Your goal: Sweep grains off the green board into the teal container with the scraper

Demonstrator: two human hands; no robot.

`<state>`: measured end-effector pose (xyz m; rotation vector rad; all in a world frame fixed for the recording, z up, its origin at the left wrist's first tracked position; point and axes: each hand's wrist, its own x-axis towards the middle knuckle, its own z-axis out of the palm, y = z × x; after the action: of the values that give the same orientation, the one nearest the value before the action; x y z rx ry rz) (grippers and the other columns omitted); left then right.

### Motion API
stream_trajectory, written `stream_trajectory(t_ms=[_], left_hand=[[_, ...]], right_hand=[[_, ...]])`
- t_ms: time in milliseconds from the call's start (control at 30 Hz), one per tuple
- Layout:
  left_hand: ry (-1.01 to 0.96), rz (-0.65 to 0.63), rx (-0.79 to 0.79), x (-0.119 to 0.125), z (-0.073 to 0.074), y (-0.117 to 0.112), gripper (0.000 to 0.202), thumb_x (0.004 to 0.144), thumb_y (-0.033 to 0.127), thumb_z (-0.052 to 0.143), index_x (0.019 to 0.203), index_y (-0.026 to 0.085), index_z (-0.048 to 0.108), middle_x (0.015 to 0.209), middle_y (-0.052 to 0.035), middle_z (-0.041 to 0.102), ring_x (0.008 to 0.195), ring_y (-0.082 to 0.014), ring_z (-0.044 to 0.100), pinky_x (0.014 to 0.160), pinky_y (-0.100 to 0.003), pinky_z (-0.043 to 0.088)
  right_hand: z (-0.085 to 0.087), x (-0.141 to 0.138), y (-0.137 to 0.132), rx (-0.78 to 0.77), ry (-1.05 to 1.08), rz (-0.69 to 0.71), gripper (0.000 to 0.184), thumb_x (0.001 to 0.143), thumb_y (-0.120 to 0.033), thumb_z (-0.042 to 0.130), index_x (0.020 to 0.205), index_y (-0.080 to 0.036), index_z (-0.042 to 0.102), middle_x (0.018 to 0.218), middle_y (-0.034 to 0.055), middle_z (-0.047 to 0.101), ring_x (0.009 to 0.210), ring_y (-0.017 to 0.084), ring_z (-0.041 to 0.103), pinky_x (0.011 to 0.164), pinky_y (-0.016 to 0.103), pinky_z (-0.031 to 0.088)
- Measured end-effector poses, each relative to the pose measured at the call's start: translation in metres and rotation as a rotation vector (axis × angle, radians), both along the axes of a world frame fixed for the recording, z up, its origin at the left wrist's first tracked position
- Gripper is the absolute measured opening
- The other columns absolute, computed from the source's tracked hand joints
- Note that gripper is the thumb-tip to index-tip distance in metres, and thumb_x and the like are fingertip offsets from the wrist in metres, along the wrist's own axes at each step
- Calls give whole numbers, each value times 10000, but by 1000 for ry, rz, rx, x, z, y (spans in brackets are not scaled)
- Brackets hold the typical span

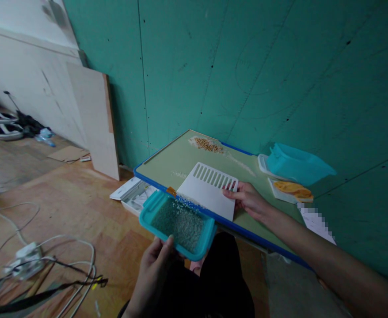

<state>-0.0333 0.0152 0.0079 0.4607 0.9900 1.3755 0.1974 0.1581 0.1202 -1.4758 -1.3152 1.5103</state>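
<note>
White and slotted along its far end, a flat plate (207,189) is clamped in the right hand (242,197), thumb on top near the plate's right edge and fingers underneath. The right forearm comes in from the lower right, crossing the near right part of the green table (164,163). The plate lies at the table's near blue edge, tilted toward it. Lower down, the left hand (161,256) reaches up from the bottom and is closed on the near rim of a blue tub (199,255), thumb over the rim.

At the table's far side, beside the green wall (187,66), sits a heap of yellowish beans (207,145) amid pale grains, with a thin trail of grains running right. An orange cloth (290,189) rests at the right, near a second blue tub (300,164) that is tilted on its side. An open white box (136,196) lies below the table's left part, partly hidden by it and the held tub.

The held tub sits just below the edge, with small pale grains (184,225) covering its bottom; more grains are scattered along the edge above it.
</note>
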Motion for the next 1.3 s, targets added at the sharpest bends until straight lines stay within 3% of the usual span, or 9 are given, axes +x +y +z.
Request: stream_trajectory(t_ms=[400, 633, 767, 1300], left_hand=[[-20, -21, 44, -2, -15, 2, 296, 781, 446, 739, 732, 168, 647, 600, -6, 667, 569, -145, 623, 570, -248, 479], [-28, 2, 46, 1, -7, 1, 298, 765, 446, 753, 719, 176, 634, 595, 8, 650, 558, -136, 610, 560, -235, 477], [-21, 5, 24, 0, -4, 0, 308, 744, 459, 765, 735, 176, 646, 598, 6, 648, 558, -140, 602, 551, -241, 474], [4, -3, 44, -11, -5, 3, 318, 774, 453, 739, 695, 161, 642, 586, -11, 642, 519, -121, 558, 523, -229, 441]], right_hand=[[-1, -1, -1, -15, 39, 24, 409, 589, -380, 844, 880, -140, 687, 751, 46, 723, 577, 158, 647, 487, 248, 509], [5, 34, 34, 111, 78, -210, 297, 652, -281, 810, 882, -168, 660, 767, 42, 736, 619, 181, 681, 557, 280, 554], [0, 50, 54, 86, -11, -265, 232, 693, -231, 773, 881, -165, 654, 740, 45, 735, 589, 180, 680, 545, 286, 549], [-9, -8, 47, -20, 28, -9, 299, 609, -269, 822, 827, -136, 667, 680, 45, 717, 523, 168, 651, 458, 257, 526]])
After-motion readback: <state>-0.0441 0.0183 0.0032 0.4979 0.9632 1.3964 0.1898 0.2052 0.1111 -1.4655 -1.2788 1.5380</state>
